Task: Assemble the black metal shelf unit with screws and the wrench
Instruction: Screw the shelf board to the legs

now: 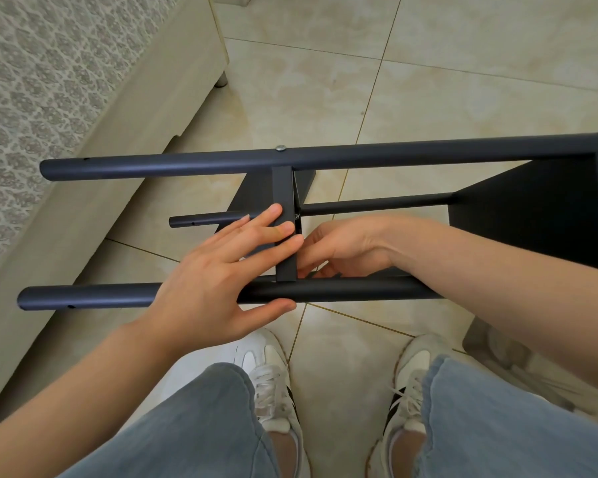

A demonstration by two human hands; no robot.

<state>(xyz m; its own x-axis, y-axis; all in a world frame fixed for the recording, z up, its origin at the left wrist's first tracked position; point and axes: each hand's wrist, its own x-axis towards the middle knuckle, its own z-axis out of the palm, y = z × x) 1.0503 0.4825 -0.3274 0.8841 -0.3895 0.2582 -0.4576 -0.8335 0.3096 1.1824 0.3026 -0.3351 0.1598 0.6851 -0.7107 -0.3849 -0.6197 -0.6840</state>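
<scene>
A bed runs along the far left. The black shelf unit lies on its side on the tiled floor, its tubes running left to right. The left hand rests on the near tube, its fingers straight and slightly spread against the middle panel, the thumb under the tube. A screw sits in the far tube. The right hand reaches in just right of the panel, its fingers curled toward it. I cannot tell whether they pinch anything.
</scene>
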